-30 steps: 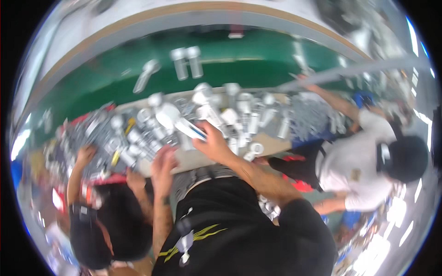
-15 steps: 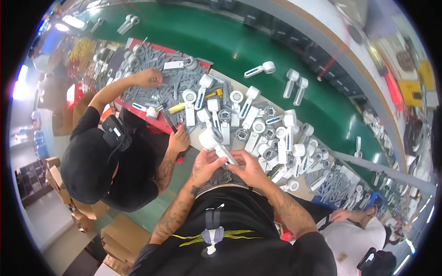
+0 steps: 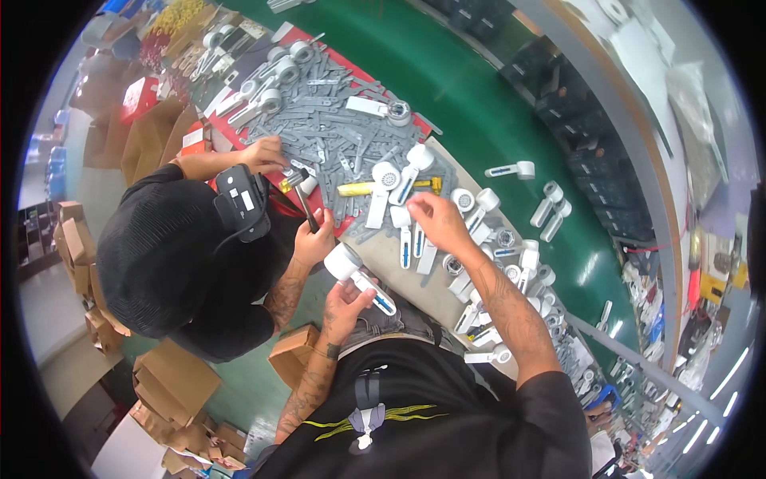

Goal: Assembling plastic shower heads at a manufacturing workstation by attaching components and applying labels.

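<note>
Left hand [image 3: 343,310] of mine grips a white device [image 3: 364,281] by its handle near the centre of the frame, its round head tipped toward the upper left, a blue strip showing along the handle. Up and to the right, my right hand [image 3: 443,225] has its fingers curled beside more white devices [image 3: 408,177]; I cannot tell whether it touches one. Beyond, a yellow tool [image 3: 357,189] lies by grey strips [image 3: 359,140] at upper centre. At left, a co-worker [image 3: 171,255] in black holds a dark-handled tool [image 3: 306,209].

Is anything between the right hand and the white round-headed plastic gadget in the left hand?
Yes: another white, blue-striped gadget lies on the beige tabletop between the right hand and the held gadget; it probably wouldn't block.
</note>
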A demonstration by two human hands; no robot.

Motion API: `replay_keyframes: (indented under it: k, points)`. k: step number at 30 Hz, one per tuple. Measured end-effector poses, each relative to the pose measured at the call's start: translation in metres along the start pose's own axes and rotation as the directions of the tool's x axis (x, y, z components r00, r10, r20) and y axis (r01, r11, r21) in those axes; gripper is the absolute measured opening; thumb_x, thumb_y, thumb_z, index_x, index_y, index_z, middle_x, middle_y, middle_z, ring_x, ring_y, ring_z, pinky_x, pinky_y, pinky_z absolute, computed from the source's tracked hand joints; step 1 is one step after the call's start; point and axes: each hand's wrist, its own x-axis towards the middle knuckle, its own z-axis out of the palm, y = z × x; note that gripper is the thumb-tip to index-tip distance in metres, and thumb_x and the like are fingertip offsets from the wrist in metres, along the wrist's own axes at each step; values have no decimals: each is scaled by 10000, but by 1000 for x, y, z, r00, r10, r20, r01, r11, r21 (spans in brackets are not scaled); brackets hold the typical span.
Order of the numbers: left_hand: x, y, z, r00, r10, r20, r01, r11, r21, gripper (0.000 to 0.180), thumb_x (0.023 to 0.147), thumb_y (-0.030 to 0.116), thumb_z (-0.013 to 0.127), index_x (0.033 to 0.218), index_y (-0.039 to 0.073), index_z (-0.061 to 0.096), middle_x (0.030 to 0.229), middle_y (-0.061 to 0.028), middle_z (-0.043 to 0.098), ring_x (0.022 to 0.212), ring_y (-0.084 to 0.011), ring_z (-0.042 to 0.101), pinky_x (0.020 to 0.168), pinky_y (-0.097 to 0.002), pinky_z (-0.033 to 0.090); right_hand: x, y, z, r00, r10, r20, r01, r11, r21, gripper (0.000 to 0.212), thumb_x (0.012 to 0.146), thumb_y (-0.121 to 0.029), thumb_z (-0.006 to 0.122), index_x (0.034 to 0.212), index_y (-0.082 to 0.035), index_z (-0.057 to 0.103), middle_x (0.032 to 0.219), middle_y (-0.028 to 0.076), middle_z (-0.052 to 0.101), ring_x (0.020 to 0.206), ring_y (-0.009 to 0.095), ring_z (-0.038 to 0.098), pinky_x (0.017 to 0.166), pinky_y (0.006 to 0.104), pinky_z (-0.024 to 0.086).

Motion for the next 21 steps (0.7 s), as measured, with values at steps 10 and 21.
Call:
replay_keyframes:
  k: [10, 21]
  points:
    - [18, 26, -18, 993, -45, 111, 49, 998, -34, 503, 1001, 55, 739, 1429, -26, 487, 1307, -172, 711, 1035, -139, 703, 820, -277, 585, 198, 18, 64, 969, -228, -94, 176, 905, -386, 191, 967, -198, 681, 1015, -26, 748, 947, 183, 774, 887, 391, 742, 804, 488, 578]
    - [23, 60, -31, 983, -146, 112, 147, 989, -1, 561, 985, 78, 771, 1447, -32, 472, 1326, -133, 698, 1125, -149, 682, 980, -318, 558, 242, 18, 111, 973, -225, -57, 158, 823, -545, 185, 893, -199, 763, 990, -41, 751, 967, 170, 762, 944, 408, 727, 828, 505, 576]
